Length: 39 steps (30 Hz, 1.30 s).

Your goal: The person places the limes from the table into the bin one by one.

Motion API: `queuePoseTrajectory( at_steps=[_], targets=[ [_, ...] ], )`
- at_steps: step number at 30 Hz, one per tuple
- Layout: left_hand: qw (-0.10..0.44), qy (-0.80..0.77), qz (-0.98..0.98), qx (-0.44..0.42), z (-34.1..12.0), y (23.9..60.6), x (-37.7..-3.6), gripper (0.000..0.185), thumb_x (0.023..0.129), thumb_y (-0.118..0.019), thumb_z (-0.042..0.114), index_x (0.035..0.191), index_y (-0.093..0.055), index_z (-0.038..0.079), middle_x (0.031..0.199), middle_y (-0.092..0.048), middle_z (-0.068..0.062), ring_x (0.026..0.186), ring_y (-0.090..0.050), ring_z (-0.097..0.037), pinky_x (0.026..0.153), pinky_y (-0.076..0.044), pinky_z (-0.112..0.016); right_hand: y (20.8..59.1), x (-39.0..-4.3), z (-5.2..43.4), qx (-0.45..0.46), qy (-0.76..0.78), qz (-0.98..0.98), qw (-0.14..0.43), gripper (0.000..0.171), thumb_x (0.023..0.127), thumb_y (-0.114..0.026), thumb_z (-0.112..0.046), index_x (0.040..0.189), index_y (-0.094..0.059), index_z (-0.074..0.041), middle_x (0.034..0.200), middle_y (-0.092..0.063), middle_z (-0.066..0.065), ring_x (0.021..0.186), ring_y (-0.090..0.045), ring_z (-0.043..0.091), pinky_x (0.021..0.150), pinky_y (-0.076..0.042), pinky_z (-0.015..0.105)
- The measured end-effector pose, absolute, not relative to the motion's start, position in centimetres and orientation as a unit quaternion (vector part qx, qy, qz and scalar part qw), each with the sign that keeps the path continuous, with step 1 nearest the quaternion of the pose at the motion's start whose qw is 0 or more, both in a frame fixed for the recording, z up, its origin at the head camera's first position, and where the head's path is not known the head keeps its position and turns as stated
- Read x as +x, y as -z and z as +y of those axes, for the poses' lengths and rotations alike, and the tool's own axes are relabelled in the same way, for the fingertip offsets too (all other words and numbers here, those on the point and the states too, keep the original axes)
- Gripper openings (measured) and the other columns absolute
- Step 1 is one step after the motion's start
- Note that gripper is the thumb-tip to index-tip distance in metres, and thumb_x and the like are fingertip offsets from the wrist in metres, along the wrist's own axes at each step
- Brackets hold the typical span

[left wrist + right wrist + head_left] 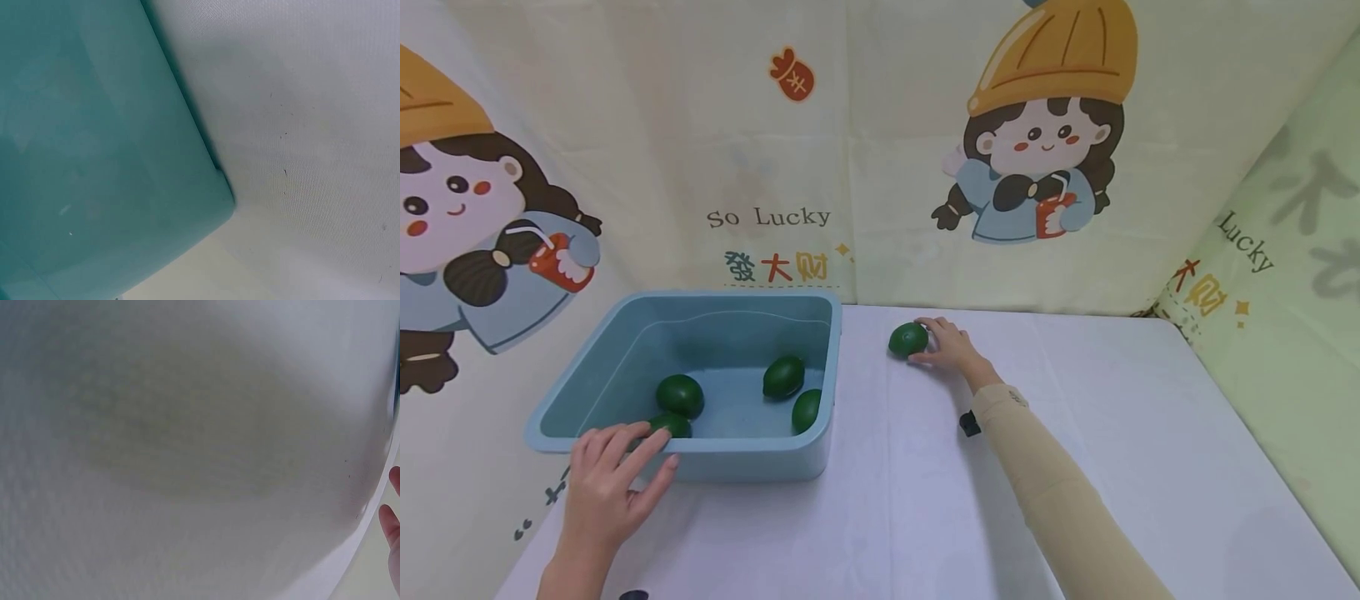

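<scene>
Dark green lime (907, 339), oval, lies on the white tablecloth (925, 500). Position: right of the blue basin (752, 458), near its far corner, apart from it.

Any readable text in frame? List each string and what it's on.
"So Lucky" on the back curtain.
"發大财" below it on the same curtain.
"Lucky" on the right curtain, start cut off.
"大财" below it, partly hidden.
Red pouch print: character too small to read.

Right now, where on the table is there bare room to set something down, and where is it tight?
Bare cloth of the table lies right of the right hand and its sleeve, and between sleeve and blue tub. It is crowded inside the tub with four green fruits, at its near rim under the left hand, and around the lone fruit.
</scene>
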<state>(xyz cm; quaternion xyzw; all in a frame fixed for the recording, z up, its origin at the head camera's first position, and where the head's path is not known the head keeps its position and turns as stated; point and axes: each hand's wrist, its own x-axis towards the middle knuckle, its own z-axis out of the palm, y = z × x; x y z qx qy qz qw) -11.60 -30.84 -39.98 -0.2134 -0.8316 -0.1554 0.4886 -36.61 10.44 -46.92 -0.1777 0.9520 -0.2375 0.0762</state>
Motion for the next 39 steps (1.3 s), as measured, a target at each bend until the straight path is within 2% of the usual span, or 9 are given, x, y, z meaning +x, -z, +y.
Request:
queuePoseTrajectory(
  at_steps=[8, 23, 39],
  targets=[
    [0.498, 0.154, -0.825, -0.218, -30.77, 40.07, -11.64, 0.053, 0.091, -0.047, 0.047, 0.082, -0.067, -0.001, 0.079, -0.061, -0.021, 0.076, -0.049, -0.038, 0.088, -0.026, -0.03, 47.0, -36.77, 10.39, -0.172, 0.242, 0.951, 0.083, 0.077, 0.077, -0.069, -0.045, 0.139, -0.032, -0.019, 0.139, -0.035, 0.015, 0.129, -0.031, 0.033, 0.103, -0.02, 0.054],
    [0.501, 0.153, -0.823, -0.22, -30.73, 40.07, -11.57, 0.053, 0.091, -0.047, 0.047, 0.082, -0.067, -0.001, 0.079, -0.061, -0.021, 0.076, -0.049, -0.038, 0.088, -0.027, -0.03, 47.24, -36.91, 9.79, -0.169, 0.248, 0.952, 0.058, 0.068, 0.074, -0.072, -0.043, 0.128, -0.041, -0.016, 0.126, -0.047, 0.012, 0.119, -0.042, 0.03, 0.099, -0.026, 0.052],
    [0.493, 0.153, -0.829, -0.215, -30.88, 40.31, -11.53, 0.052, 0.091, -0.048, 0.046, 0.083, -0.067, -0.001, 0.081, -0.062, -0.022, 0.079, -0.05, -0.037, 0.093, -0.024, -0.026, 47.04, -36.51, 9.74, -0.178, 0.247, 0.951, 0.046, 0.07, 0.074, -0.072, -0.044, 0.129, -0.042, -0.012, 0.125, -0.05, 0.011, 0.121, -0.042, 0.028, 0.101, -0.024, 0.052]
  ],
)
